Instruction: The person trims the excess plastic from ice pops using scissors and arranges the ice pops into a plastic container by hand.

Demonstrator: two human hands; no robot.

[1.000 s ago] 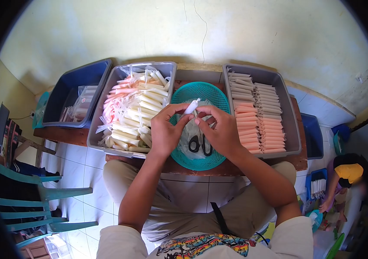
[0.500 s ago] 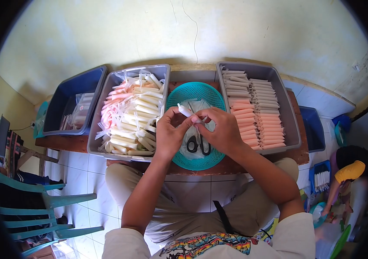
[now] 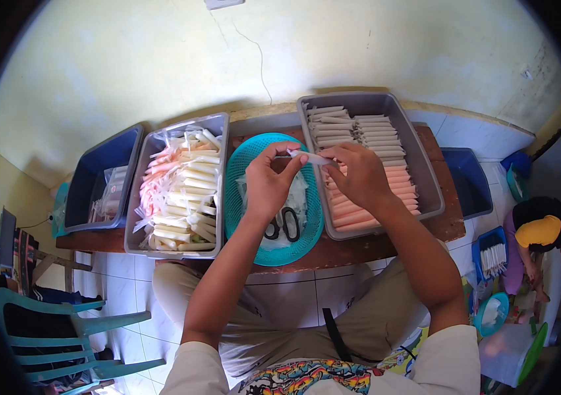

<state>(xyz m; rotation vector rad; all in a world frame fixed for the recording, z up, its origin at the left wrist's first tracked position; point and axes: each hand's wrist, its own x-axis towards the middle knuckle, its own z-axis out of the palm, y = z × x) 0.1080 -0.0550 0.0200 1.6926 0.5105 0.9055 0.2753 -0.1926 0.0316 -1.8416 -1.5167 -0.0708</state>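
A pale wrapped stick [image 3: 313, 158] lies nearly level between my two hands, above the teal mesh basket [image 3: 233, 217]. My left hand [image 3: 274, 178] pinches its left end with thumb and fingers. At its right end, my right hand [image 3: 357, 172] is closed on it, near the right grey tray. In the basket lie black-handled scissors [image 3: 290, 224] on clear plastic scraps [image 3: 274, 242]. The left grey tray [image 3: 223, 164] holds loose white and pink sticks [image 3: 195, 184]. Grey and pink sticks [image 3: 376, 187] fill the right grey tray [image 3: 419, 155] in rows.
A dark blue tray [image 3: 125, 141] with plastic packs stands at the far left of the wooden table [image 3: 445, 224]. Another blue tray [image 3: 468, 181] is beyond its right end. Green chairs [image 3: 83, 336] stand at lower left. A person [image 3: 537, 230] sits low at the right.
The stick has turned from slanted to nearly level, and my right hand has moved to its right end. The view has shifted, so the trays sit further left.
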